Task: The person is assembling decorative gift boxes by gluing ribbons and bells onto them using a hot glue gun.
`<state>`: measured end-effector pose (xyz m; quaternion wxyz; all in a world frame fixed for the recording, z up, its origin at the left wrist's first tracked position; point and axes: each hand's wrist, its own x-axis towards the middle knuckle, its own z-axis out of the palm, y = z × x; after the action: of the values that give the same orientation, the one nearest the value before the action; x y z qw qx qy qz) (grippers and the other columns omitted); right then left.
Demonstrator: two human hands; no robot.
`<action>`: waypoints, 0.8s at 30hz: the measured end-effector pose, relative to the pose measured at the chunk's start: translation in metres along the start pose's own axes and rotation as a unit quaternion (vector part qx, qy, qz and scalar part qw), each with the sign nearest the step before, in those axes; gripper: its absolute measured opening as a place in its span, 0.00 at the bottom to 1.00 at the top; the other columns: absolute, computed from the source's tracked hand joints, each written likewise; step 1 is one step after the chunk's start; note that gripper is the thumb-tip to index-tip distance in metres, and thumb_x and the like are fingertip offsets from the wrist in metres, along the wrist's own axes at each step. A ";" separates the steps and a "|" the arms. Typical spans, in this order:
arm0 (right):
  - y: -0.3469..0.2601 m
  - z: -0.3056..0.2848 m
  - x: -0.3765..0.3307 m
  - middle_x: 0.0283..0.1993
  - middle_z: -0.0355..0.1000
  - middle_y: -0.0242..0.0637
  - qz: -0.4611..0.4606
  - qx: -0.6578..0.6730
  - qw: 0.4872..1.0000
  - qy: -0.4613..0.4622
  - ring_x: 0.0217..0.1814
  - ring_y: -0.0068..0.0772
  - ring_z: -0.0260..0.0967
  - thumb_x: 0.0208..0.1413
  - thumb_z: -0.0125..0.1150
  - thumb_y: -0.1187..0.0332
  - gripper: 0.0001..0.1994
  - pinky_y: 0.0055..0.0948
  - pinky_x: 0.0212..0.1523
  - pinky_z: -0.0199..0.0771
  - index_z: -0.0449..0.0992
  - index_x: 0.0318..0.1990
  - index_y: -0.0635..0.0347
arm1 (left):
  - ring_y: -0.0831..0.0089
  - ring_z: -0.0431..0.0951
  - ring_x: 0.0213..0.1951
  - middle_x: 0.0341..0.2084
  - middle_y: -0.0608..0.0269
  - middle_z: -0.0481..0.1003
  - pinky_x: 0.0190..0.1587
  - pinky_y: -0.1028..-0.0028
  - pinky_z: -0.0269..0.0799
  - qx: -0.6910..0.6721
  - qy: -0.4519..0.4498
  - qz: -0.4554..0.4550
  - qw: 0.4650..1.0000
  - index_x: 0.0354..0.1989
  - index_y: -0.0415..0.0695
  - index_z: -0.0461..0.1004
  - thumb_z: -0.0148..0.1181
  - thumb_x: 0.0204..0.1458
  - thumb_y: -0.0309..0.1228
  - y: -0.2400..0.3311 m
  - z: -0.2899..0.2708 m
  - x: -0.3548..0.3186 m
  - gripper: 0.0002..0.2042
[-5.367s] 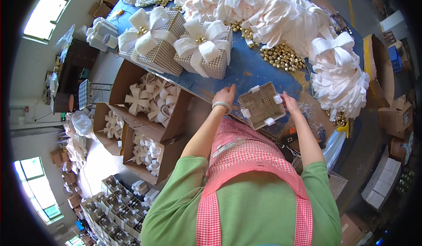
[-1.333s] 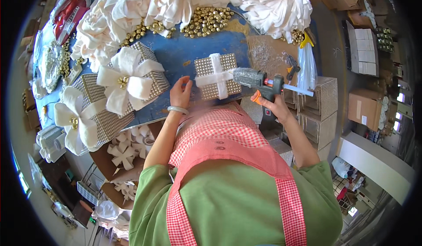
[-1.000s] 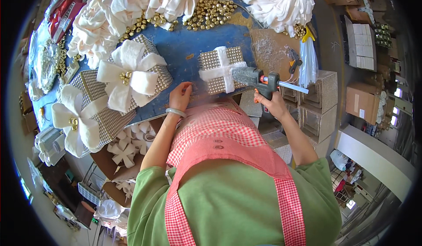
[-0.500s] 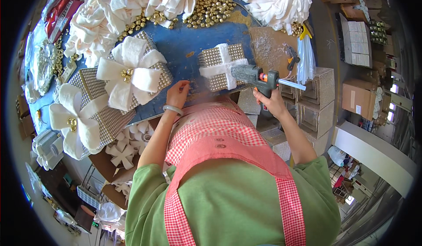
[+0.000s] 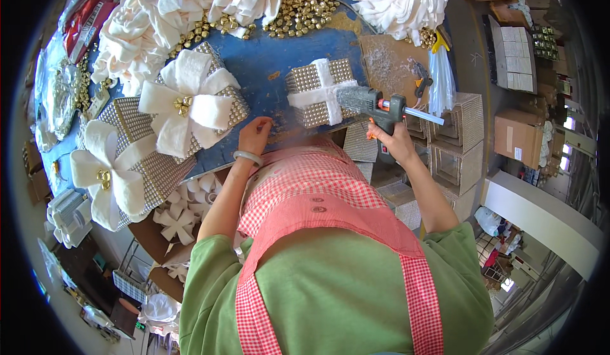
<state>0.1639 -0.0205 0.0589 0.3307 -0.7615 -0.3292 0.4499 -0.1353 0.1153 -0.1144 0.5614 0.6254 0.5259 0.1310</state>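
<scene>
In my right hand (image 5: 399, 140) is a dark glue gun (image 5: 363, 100) with a clear glue stick out of its back. Its nozzle end is over the white fabric cross on a small box (image 5: 318, 93) covered in silvery beads. At the table's near edge rests my left hand (image 5: 256, 136), its fingers curled in; whatever they may hold is hidden. To its left stand two larger beaded boxes with white fabric bows: the nearer bow (image 5: 124, 158) and the farther bow (image 5: 206, 110) each have gold bells at the centre.
White fabric pieces (image 5: 152, 31) and gold bells (image 5: 298, 15) are heaped along the back of the blue table (image 5: 260, 56). Right of the small box lies cardboard (image 5: 384, 63) with glue strands and another glue gun (image 5: 420, 79). Glue sticks (image 5: 440, 82) hang beside beaded boxes (image 5: 460, 126).
The glue gun has tilted slightly, with its glue stick end a little lower and farther right. The small box has shifted slightly. My left hand stays almost in place.
</scene>
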 end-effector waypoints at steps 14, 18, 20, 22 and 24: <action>0.011 0.002 -0.008 0.23 0.71 0.30 0.019 -0.004 1.000 0.008 0.23 0.19 0.67 0.54 0.61 0.63 0.11 0.23 0.25 0.64 0.75 0.35 0.63 | 0.68 0.80 0.29 0.27 0.56 0.79 0.34 0.72 0.73 -0.030 -0.006 -0.037 0.999 0.41 0.44 0.77 0.55 0.54 0.35 -0.011 0.001 -0.005 0.12; 0.014 0.005 -0.008 0.22 0.71 0.30 0.002 0.005 1.000 0.018 0.22 0.19 0.66 0.54 0.61 0.63 0.11 0.23 0.24 0.64 0.75 0.34 0.63 | 0.66 0.80 0.31 0.29 0.55 0.79 0.37 0.70 0.73 -0.002 -0.010 -0.028 1.000 0.41 0.45 0.78 0.55 0.53 0.36 -0.009 0.002 -0.005 0.12; 0.016 0.005 -0.007 0.20 0.70 0.30 0.008 0.001 1.000 0.023 0.22 0.19 0.66 0.54 0.62 0.61 0.12 0.23 0.25 0.64 0.76 0.33 0.63 | 0.65 0.80 0.32 0.29 0.55 0.79 0.38 0.70 0.73 -0.002 -0.014 -0.030 0.999 0.41 0.45 0.78 0.55 0.53 0.36 -0.008 0.001 -0.004 0.12; 0.012 0.003 -0.007 0.23 0.69 0.30 0.027 -0.014 1.000 0.008 0.24 0.21 0.67 0.55 0.60 0.64 0.10 0.25 0.27 0.66 0.73 0.35 0.64 | 0.64 0.81 0.33 0.31 0.54 0.79 0.39 0.69 0.73 -0.003 -0.013 -0.037 0.999 0.41 0.45 0.78 0.55 0.53 0.36 -0.011 0.001 -0.003 0.12; 0.011 0.002 -0.008 0.25 0.68 0.31 0.043 -0.028 0.999 -0.006 0.26 0.23 0.67 0.56 0.59 0.67 0.09 0.26 0.30 0.68 0.71 0.37 0.65 | 0.63 0.81 0.34 0.31 0.54 0.79 0.39 0.69 0.73 -0.003 -0.014 -0.037 0.999 0.41 0.44 0.78 0.55 0.53 0.36 -0.010 0.000 -0.002 0.12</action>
<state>0.1611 -0.0327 0.0531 0.2874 -0.7813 -0.3110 0.4585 -0.1410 0.1119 -0.1220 0.5750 0.6054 0.5406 0.1029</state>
